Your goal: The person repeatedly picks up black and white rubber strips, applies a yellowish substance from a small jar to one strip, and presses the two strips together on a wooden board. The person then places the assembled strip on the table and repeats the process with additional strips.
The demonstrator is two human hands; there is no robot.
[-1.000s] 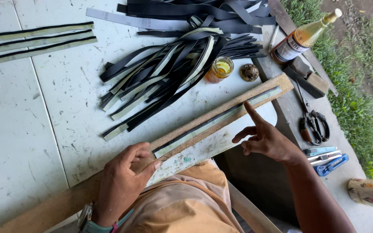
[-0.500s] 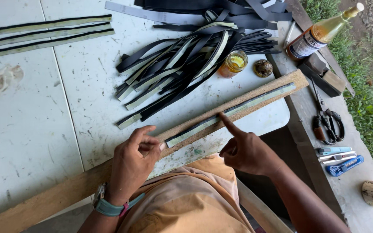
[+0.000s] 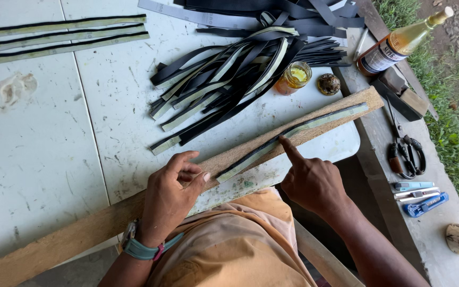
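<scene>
- Strip (image 3: 293,131), black-edged and pale green, is being pressed flat along a long wooden board (image 3: 81,234) lying diagonally across the near edge of the white table (image 3: 43,159), from near left to far right.
- Right hand (image 3: 314,180) is being held mostly curled, index finger extended, its tip bearing down on the strip about midway; nothing is being gripped.
- Left hand (image 3: 173,191) is being closed loosely over the board's edge, thumb near the strip's near end, pinning the board.
- Risk: the strip is being held at one point only, so the far right end could lift or creep sideways off the board if pressure is uneven.
- Risk: the board is overhanging the table edge at both ends; it could pivot if the left hand's hold slackens.
- Risk: a small open jar (image 3: 295,74) of yellow liquid and a bottle (image 3: 399,43) are standing near the board's far right end; a swinging board could be knocking them over onto the pile of loose strips (image 3: 224,74).
- Scissors (image 3: 406,154) are lying well apart, right.
</scene>
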